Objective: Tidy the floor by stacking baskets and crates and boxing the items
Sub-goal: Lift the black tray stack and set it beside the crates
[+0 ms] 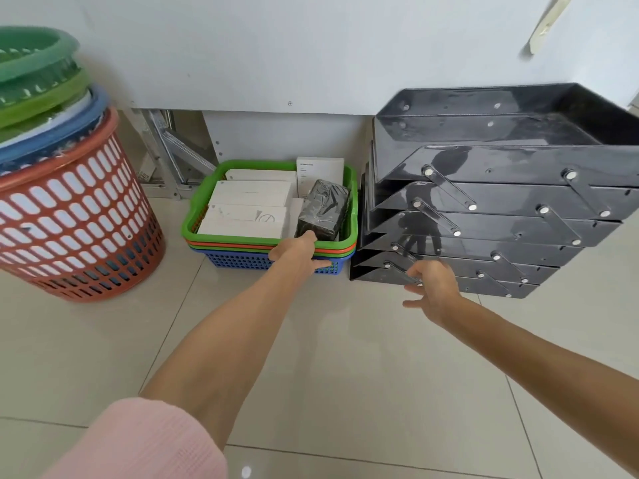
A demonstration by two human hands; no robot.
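Observation:
A stack of rectangular baskets sits on the floor by the wall, the green basket (204,205) on top, orange, green and blue ones under it. It holds several white boxes (249,195) and a black wrapped packet (323,210). My left hand (294,254) grips the stack's front rim, fingers over the edge and thumb below. My right hand (432,288) hovers with fingers spread at the lower front corner of the stacked black trays (484,202), fingertips touching the bottom tray.
A tall nest of round laundry baskets (76,216), red outermost with blue and green inside, stands at the left. A metal bracket (173,157) is fixed under the white wall panel. Pale floor tiles (311,375) spread in front.

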